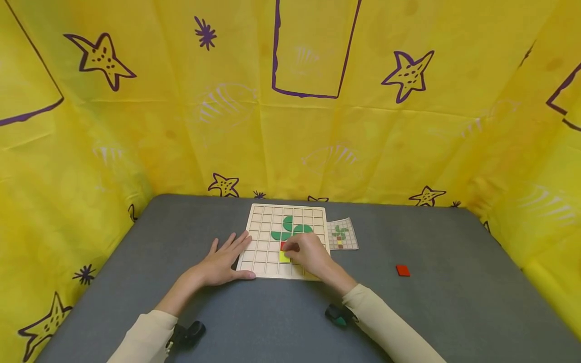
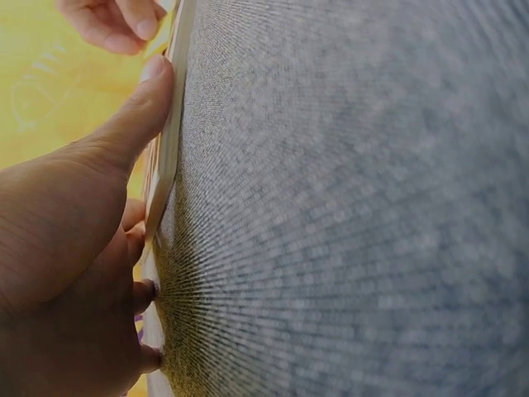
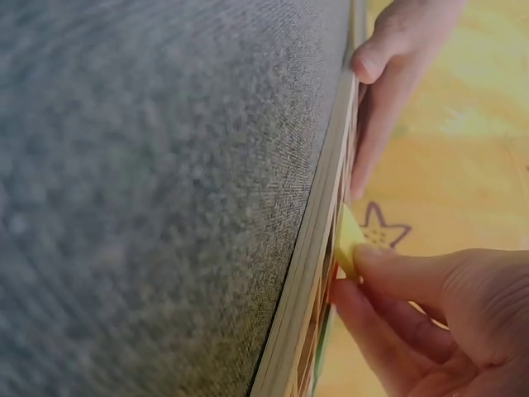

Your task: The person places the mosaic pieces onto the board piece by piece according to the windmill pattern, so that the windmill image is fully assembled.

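A wooden grid board lies on the table with several green rounded pieces in its cells. Below them sits a red tile, partly covered by my right hand. That hand pinches a yellow tile between thumb and fingers; it looks tilted against the board in the right wrist view. My left hand rests at the board's left side with fingers spread, its thumb on the near left corner. In the left wrist view the left thumb lies along the board's edge.
A pattern card with a printed grid lies at the board's right, touching or just under its edge. Further right, a loose red square tile lies on the grey table. A yellow patterned cloth hangs behind and at both sides.
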Demonstrator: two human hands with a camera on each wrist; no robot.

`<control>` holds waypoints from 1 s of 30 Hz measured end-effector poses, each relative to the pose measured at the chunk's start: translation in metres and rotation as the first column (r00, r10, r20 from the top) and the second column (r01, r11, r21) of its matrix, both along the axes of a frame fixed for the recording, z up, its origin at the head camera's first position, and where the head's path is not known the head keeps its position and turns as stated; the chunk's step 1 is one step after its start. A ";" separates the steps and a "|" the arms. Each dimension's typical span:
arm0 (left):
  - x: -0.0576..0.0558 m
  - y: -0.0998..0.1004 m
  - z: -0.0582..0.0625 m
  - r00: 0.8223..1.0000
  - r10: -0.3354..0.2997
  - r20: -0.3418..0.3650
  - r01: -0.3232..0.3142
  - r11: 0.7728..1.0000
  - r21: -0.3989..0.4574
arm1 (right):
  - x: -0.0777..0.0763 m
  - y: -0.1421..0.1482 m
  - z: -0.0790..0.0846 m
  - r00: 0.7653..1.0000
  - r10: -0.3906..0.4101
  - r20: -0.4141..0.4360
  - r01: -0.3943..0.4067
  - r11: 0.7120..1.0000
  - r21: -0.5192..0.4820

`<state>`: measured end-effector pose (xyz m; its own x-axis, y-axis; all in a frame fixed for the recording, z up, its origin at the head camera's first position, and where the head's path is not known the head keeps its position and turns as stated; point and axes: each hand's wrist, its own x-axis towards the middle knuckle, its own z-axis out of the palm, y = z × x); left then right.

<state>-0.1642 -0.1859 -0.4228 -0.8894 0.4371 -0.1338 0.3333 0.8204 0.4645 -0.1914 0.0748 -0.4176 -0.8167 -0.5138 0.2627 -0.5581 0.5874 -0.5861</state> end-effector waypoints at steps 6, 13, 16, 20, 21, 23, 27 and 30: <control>-0.001 0.001 0.000 1.000 0.003 0.007 -0.003 1.000 -0.001 | 0.001 -0.002 0.001 1.000 -0.014 -0.001 0.014 0.999 0.029; -0.001 0.000 0.000 1.000 0.011 0.004 -0.011 1.000 -0.003 | 0.001 -0.004 0.000 1.000 -0.019 -0.019 0.021 0.994 0.106; 0.000 0.000 0.000 1.000 0.011 0.001 -0.011 1.000 -0.003 | 0.001 -0.005 0.000 1.000 -0.022 -0.014 0.024 0.992 0.124; 0.000 0.001 0.001 1.000 0.012 0.008 -0.012 1.000 -0.001 | 0.001 -0.005 0.001 1.000 -0.017 -0.010 0.018 0.991 0.133; 0.000 0.001 0.002 1.000 0.011 0.008 -0.011 1.000 0.003 | 0.001 -0.005 0.002 1.000 -0.013 -0.009 0.014 0.991 0.132; 0.000 0.001 0.003 1.000 0.012 0.008 -0.012 1.000 0.005 | 0.001 -0.005 0.002 1.000 -0.004 -0.006 0.005 0.992 0.127; 0.001 0.001 0.005 1.000 0.008 0.006 -0.008 1.000 0.009 | 0.001 -0.002 0.003 1.000 0.014 0.008 -0.015 0.993 0.115; 0.001 0.002 0.004 1.000 0.009 0.011 -0.009 1.000 0.005 | 0.002 0.002 0.007 0.999 0.038 0.038 -0.042 0.993 0.107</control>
<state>-0.1629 -0.1838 -0.4183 -0.8919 0.4295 -0.1419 0.3203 0.8212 0.4722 -0.1897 0.0768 -0.4104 -0.8028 -0.5699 0.1750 -0.5622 0.6260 -0.5405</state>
